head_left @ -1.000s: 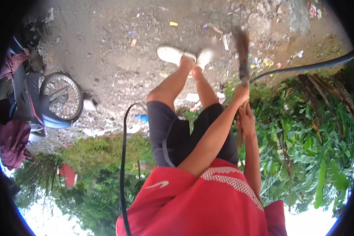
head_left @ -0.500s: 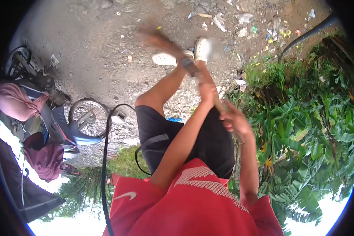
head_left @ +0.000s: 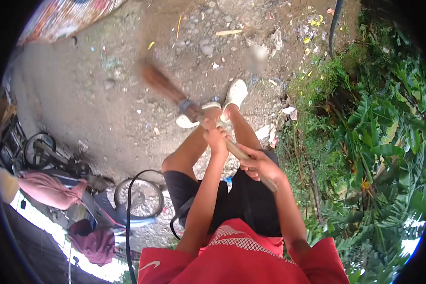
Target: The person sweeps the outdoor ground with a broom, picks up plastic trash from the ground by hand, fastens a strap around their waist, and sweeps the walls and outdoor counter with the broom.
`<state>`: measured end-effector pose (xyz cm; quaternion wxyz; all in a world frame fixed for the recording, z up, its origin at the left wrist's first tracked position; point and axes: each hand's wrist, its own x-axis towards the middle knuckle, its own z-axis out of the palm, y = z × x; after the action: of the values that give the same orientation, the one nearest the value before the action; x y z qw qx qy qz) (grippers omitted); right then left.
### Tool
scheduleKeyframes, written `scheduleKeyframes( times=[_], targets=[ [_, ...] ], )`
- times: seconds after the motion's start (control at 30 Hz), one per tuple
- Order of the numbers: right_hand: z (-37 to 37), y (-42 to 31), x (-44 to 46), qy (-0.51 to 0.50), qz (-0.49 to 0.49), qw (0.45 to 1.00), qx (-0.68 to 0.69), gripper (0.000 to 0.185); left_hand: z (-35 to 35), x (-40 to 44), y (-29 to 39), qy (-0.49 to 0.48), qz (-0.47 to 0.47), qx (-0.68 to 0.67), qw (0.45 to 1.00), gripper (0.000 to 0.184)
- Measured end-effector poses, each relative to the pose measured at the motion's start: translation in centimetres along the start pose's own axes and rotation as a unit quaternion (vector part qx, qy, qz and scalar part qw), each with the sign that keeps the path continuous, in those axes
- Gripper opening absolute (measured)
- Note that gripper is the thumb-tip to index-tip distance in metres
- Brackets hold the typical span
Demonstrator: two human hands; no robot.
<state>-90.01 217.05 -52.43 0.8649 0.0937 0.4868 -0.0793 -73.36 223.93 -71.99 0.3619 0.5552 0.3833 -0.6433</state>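
A broom [head_left: 165, 85] with a pale wooden handle and a brown bundle of bristles slants across the space in front of my legs. A grey band binds the bundle, and its far end is smeared by motion. My left hand [head_left: 217, 137] is wrapped round the handle just below the bundle. Closer to my body, my right hand [head_left: 261, 165] grips the handle near its butt end, which sticks out past the palm. Beneath the broom is bare dirt ground [head_left: 113, 94], with my pale clogs [head_left: 235, 92] standing on it.
At the left stands a motorcycle [head_left: 139, 198] with a pink cloth [head_left: 52, 189] draped on it. Dense green plants [head_left: 364, 142] line the right. Litter [head_left: 277, 39] and stones are scattered ahead. A patterned sack-like thing [head_left: 71, 19] shows top left. A black cable [head_left: 128, 222] hangs at my left.
The broom's bristle end has swung left, and both hands have gone with it, still on the handle. The view has shifted, bringing the patterned sack-like thing into sight at the top left.
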Motion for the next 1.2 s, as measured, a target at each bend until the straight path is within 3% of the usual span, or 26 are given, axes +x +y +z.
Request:
scheduleKeyframes(
  times=[0.03,0.07,0.1,0.13,0.17,0.23,0.27,0.3,0.37,0.5,0.57,0.63,0.7,0.8,0.83,0.87,0.9,0.97,1.03,1.13,1.2],
  targets=[
    [-1.6,-1.1,1.6,-0.017,0.009,0.999,-0.030,0.062,4.9,-2.9,0.0,0.088,0.037,0.049,0.994,0.038],
    [-2.8,-2.1,1.5,0.034,-0.021,0.993,-0.108,0.060,8.7,-3.4,-0.6,0.170,0.078,0.094,0.978,0.033],
    [-5.2,-1.8,1.3,0.082,-0.054,0.993,-0.062,0.060,6.9,2.8,-4.2,0.121,0.091,0.199,0.968,0.025],
    [-7.5,-0.4,0.9,0.131,-0.080,0.988,-0.008,0.060,8.0,4.6,-8.1,0.020,0.106,0.235,0.966,0.038],
    [-9.7,0.3,0.7,0.176,-0.108,0.977,0.045,0.059,10.1,6.7,-11.7,-0.024,0.047,0.287,0.956,0.040],
    [-11.2,-1.1,-2.5,0.297,-0.147,0.941,0.064,0.057,15.4,6.3,-17.0,0.029,-0.040,0.359,0.932,0.049],
    [-11.9,0.0,-3.5,0.305,-0.156,0.936,0.078,0.057,16.0,5.4,-18.6,-0.008,-0.039,0.366,0.930,0.051],
    [-12.0,0.7,-4.1,0.310,-0.169,0.931,0.091,0.056,16.2,4.2,-18.9,0.026,-0.094,0.349,0.932,0.045],
    [-8.7,2.0,-5.9,0.322,-0.152,0.934,0.023,0.059,16.3,-2.0,-16.3,0.017,-0.074,0.411,0.908,0.048],
    [1.5,4.6,-8.4,0.190,-0.069,0.979,-0.025,0.063,8.9,-11.3,-6.2,0.028,-0.110,0.317,0.942,0.048],
    [1.7,4.3,-7.1,0.058,-0.081,0.995,0.017,0.062,8.2,-13.3,-2.3,0.130,-0.002,0.290,0.948,0.046],
    [-1.1,2.1,-2.7,-0.036,-0.078,0.996,0.030,0.062,9.2,-11.0,0.7,0.167,0.117,0.264,0.943,0.043],
    [-3.7,-1.7,1.9,-0.069,-0.104,0.992,-0.016,0.061,11.3,-6.6,1.5,0.140,0.125,0.259,0.948,0.041],
    [-8.3,-3.3,2.1,0.097,-0.126,0.987,0.019,0.051,13.4,2.2,-2.4,0.049,0.121,0.259,0.957,0.030],
    [-9.6,-2.2,1.4,0.106,-0.174,0.973,0.109,0.055,12.8,4.9,-5.7,0.062,0.058,0.353,0.932,0.027],
    [-9.6,-1.2,0.2,0.245,-0.158,0.944,0.158,0.058,13.2,8.0,-9.3,0.058,-0.002,0.448,0.892,0.025],
    [-11.5,-0.7,-1.9,0.301,-0.136,0.919,0.217,0.061,13.2,9.2,-14.3,-0.002,-0.028,0.430,0.903,0.022],
    [-12.5,0.7,-5.0,0.361,-0.193,0.881,0.238,0.061,15.0,6.7,-20.7,-0.026,-0.097,0.458,0.883,0.033],
    [-10.0,1.4,-6.3,0.362,-0.201,0.872,0.260,0.062,17.0,2.7,-22.6,0.012,-0.171,0.505,0.846,0.036],
    [-3.0,-1.2,-8.0,0.405,-0.205,0.863,0.219,0.065,18.3,-2.5,-18.8,-0.035,-0.225,0.511,0.829,0.041],
    [-0.8,-1.1,-8.7,0.327,-0.244,0.875,0.259,0.068,21.0,-7.2,-15.3,-0.063,-0.142,0.581,0.799,0.045]
  ],
)
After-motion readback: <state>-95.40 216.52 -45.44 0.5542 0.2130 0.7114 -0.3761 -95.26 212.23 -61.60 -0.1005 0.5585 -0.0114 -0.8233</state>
